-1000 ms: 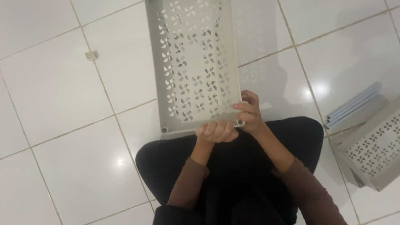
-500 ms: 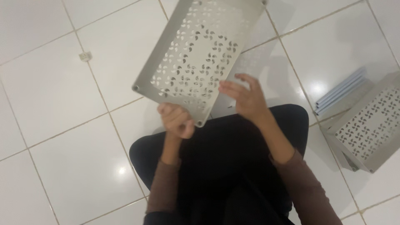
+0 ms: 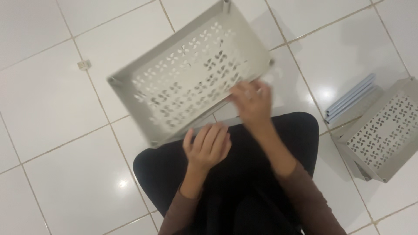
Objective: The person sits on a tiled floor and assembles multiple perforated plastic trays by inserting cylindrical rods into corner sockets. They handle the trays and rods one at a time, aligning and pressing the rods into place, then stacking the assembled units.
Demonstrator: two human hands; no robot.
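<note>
Right now the grey perforated tray [image 3: 191, 74] hangs tilted above the white tiled floor [image 3: 52, 100], just past the person's lap. Its near edge sits in the right hand [image 3: 250, 102], blurred, fingers on the rim. The left hand [image 3: 208, 146] curls loosely just beneath, its grip holding nothing; a matching tray [image 3: 383, 130] lies far right.

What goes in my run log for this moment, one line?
left hand: open under tray edge | right hand: on tray | tray: tilted over lap | floor: more trays

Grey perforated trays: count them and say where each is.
2 at least. One tray is in front of the person, at the left hand and right hand. Another tray lies on the floor at right, possibly stacked on more.
</note>
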